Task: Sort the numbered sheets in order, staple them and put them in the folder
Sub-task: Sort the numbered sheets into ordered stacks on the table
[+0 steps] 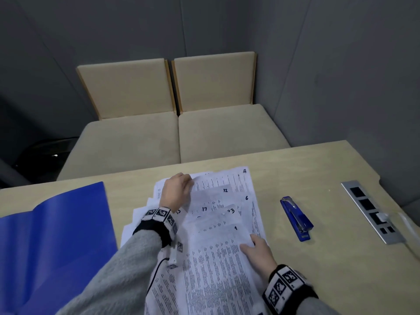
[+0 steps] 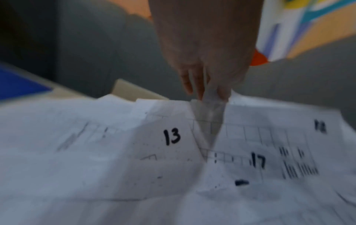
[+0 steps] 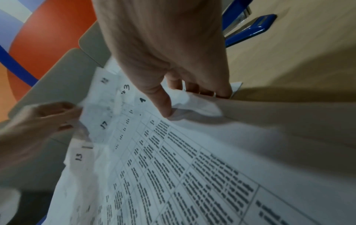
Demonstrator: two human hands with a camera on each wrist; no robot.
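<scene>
A: Where do the numbered sheets (image 1: 218,258) lie?

B: Fanned out loosely on the table (image 1: 318,173), in front of the person, not in order. The corner numbers that can be read from the head view are 4, 12, 6, 17, 3 and 1; the wrist views also show a 13.

A: And the left hand (image 1: 176,193)?

B: It reaches over the far left part of the spread. In the left wrist view its fingers (image 2: 194,82) pinch the raised edge of one sheet, between the pages marked 13 and 17. Which sheet that is cannot be told; the picture is blurred.

A: The right hand (image 1: 258,252)?

B: It holds the sheet marked 1 (image 1: 227,237) at its right edge. In the right wrist view the thumb (image 3: 161,100) lies on top near the number, and the other fingers curl under the lifted, crumpled corner.

A: The folder (image 1: 52,235)?

B: Blue, lying open on the table to the left of the sheets, just beside them.

A: The stapler (image 1: 296,218)?

B: Blue as well, lying on the table to the right of the sheets, apart from both hands. Farther right a metal socket strip (image 1: 372,212) is set into the table. Beyond the far edge stand two beige cushioned seats (image 1: 177,133).
</scene>
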